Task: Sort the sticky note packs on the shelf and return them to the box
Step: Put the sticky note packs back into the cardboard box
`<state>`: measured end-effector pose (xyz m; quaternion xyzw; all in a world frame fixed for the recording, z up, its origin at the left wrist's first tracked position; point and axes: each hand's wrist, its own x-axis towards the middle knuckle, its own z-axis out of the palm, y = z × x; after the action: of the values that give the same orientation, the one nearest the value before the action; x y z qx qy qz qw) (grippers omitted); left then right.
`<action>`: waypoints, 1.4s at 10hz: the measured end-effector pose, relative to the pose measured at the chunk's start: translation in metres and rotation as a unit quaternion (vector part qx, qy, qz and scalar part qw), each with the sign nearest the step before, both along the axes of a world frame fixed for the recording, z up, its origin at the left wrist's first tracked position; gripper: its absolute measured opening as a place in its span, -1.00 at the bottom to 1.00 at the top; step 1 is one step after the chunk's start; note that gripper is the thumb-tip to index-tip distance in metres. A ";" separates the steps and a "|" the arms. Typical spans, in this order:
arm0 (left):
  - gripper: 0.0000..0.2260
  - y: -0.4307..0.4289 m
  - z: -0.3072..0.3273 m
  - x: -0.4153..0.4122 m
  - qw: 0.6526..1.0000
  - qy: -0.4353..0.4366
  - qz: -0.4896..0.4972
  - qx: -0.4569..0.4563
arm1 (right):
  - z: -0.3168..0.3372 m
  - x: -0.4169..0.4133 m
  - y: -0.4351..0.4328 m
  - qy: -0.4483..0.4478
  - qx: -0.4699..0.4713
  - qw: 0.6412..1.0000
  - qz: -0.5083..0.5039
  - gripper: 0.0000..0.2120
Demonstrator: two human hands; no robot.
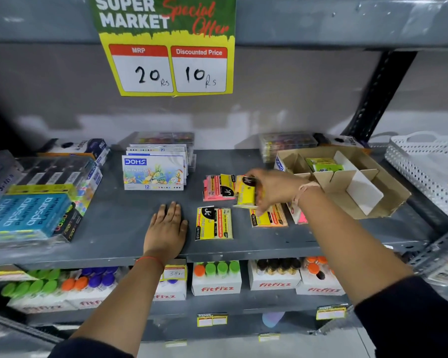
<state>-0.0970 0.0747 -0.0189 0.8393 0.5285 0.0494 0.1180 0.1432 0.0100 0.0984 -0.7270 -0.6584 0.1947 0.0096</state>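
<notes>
Yellow pack (246, 193) tilted above shelf (130, 228); pink pack (210, 189), yellow pack (214, 223), orange pack (269, 217) flat; green pack (322, 164) inside box (347, 182).

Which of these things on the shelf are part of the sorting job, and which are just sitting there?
Job: yellow pack held in right hand; yellow pack, pink pack, orange pack lying loose; divided cardboard box.

Bystanders: oil pastels box, white basket, price sign.

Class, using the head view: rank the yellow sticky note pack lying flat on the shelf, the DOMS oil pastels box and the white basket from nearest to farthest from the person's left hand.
From the left hand:
1. Yellow sticky note pack, just to its right.
2. DOMS oil pastels box, behind it.
3. White basket, far right end of the shelf.
</notes>
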 end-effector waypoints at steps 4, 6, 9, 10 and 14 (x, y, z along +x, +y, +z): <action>-0.54 0.000 0.001 -0.001 1.000 -0.006 -0.003 -0.001 | -0.068 -0.063 0.004 0.117 0.031 0.992 0.045 -0.25; -0.54 0.000 0.000 -0.001 1.000 -0.011 -0.005 0.002 | -0.024 0.004 0.011 -0.033 -0.014 0.999 -0.010 -0.22; -0.53 0.000 0.000 -0.001 1.000 -0.004 -0.005 0.004 | -0.037 0.009 -0.004 -0.140 -0.109 0.984 -0.009 -0.26; -0.53 0.000 0.001 -0.001 1.000 0.000 -0.004 0.000 | -0.036 0.010 -0.005 -0.119 -0.100 0.988 -0.009 -0.28; -0.30 0.002 -0.004 -0.001 1.000 0.003 -0.001 0.022 | -0.024 0.037 0.062 -0.104 0.007 0.993 -0.052 -0.70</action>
<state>-0.0977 0.0767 -0.0226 0.8422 0.5270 0.0584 0.0976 0.1799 0.0717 0.0745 -0.7764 -0.6185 0.1129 -0.0439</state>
